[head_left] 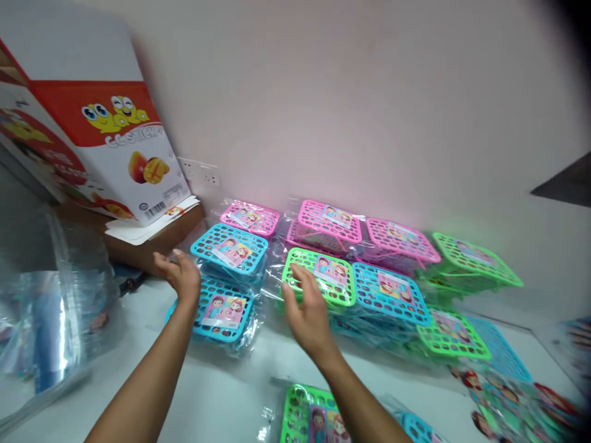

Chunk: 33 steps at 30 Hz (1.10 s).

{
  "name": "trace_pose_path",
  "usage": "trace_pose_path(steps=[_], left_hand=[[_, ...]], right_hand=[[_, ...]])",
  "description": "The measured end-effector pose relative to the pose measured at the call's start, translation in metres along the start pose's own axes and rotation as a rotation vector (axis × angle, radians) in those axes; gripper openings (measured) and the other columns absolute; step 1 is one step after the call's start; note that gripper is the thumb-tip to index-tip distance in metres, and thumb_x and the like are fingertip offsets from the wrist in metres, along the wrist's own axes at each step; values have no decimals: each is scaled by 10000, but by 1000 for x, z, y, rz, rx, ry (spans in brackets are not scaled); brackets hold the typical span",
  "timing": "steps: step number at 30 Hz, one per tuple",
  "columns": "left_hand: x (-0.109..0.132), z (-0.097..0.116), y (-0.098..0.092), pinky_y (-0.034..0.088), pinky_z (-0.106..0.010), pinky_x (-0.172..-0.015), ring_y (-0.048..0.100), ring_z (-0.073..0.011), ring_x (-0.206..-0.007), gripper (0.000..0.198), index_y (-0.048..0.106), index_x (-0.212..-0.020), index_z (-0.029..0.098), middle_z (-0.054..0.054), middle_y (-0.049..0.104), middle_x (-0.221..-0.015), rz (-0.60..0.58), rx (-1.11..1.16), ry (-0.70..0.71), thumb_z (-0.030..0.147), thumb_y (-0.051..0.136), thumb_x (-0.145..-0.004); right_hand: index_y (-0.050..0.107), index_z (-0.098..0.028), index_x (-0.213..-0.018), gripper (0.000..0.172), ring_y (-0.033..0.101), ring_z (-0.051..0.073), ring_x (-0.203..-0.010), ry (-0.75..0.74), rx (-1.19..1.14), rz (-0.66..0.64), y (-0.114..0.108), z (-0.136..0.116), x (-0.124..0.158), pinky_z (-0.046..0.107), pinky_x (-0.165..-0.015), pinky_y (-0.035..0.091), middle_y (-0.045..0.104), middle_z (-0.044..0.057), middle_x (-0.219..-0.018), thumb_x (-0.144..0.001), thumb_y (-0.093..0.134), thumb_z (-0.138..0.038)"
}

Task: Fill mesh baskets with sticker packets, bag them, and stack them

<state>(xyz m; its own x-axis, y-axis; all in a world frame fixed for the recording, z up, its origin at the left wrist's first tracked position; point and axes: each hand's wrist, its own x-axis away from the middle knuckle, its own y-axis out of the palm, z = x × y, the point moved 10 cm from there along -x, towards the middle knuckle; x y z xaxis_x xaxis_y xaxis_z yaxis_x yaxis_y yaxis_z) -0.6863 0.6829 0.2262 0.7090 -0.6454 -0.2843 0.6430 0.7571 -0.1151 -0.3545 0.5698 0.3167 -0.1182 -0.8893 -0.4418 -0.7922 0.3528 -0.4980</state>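
Observation:
My left hand (182,274) is raised with its fingers apart, just left of a stack of blue perforated plastic baskets (215,243) in clear wrap. Below that stack lies another wrapped blue basket (210,317), partly behind my left wrist. My right hand (307,311), fingers spread and holding nothing, is at the near left edge of a green basket (293,255); whether it touches the wrap I cannot tell. Each basket carries a pink and yellow cartoon label. Under my right forearm is one more wrapped green basket (295,412), partly hidden.
Pink baskets (330,221) line the wall, with blue (392,314) and green ones (478,258) to the right. Cartoon cutouts (512,400) lie at the lower right. At left stand a printed carton (111,135) and a clear plastic bag (60,320) on the white table (221,394).

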Motion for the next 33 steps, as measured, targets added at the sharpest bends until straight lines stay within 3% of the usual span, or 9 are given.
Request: trace_pose_path(steps=[3,8,11,13,15,21,26,29,33], left_hand=[[38,49,-9,348,-387,-1076,400,-243,-1286,576,301,-1385,133,-175,355,-1406,7,12,142,369,491,-894],[157,122,19,406,-427,-1020,464,-266,-1239,470,469,-1308,221,-124,490,-1318,-342,-107,649,304,573,-857],[226,131,49,295,-493,-1095,362,-299,-1338,543,434,-1354,256,-139,411,-1423,-615,-234,906,307,600,-840],[252,125,67,240,-522,-1114,291,-313,-1382,575,396,-1385,263,-143,345,-1479,-751,-283,944,334,587,-848],[254,117,77,239,-530,-1109,266,-321,-1391,585,383,-1390,242,-155,317,-1492,-748,-275,861,361,576,-851],[218,85,61,348,-497,-1038,409,-312,-1269,548,423,-1319,104,-234,468,-1304,-398,-162,383,408,525,-875],[227,97,73,236,-447,-1124,325,-272,-1344,478,536,-1231,206,-132,406,-1423,-531,-32,353,385,634,-799],[244,51,72,351,-445,-1048,468,-259,-1223,375,558,-1122,197,-133,540,-1255,-496,58,-34,413,584,-817],[290,-26,72,513,-440,-799,643,-250,-831,257,557,-899,162,-113,641,-846,-462,39,-377,404,507,-828]], right_hand=[[564,-234,-1201,358,602,242,-998,152,60,92,-72,55,19,429,-872,498,615,98,-1188,-890,475,-389],[592,-208,-1150,431,630,255,-938,398,119,163,-148,137,69,433,-852,497,664,109,-1112,-849,488,-498],[608,-220,-1128,455,631,278,-974,476,120,144,-168,162,102,455,-881,484,677,106,-1102,-808,522,-532],[617,-218,-1102,474,643,288,-942,544,88,116,-174,175,123,460,-857,494,692,110,-1065,-779,545,-556],[620,-203,-1082,500,659,286,-884,629,-3,69,-170,187,141,447,-802,518,704,114,-1013,-758,559,-579],[629,-162,-1030,522,672,271,-845,694,-173,-65,-134,188,155,417,-717,556,697,126,-971,-815,473,-611],[558,-140,-1229,474,506,268,-1191,123,277,20,-121,119,80,465,-1026,400,581,157,-1255,-906,433,-464],[499,-132,-1310,483,453,254,-1252,-82,440,-58,-87,95,23,450,-1060,363,529,164,-1333,-942,383,-421],[458,-128,-1364,551,403,296,-1309,-101,622,-266,-34,109,-35,465,-1074,332,437,182,-1425,-944,354,-470]])
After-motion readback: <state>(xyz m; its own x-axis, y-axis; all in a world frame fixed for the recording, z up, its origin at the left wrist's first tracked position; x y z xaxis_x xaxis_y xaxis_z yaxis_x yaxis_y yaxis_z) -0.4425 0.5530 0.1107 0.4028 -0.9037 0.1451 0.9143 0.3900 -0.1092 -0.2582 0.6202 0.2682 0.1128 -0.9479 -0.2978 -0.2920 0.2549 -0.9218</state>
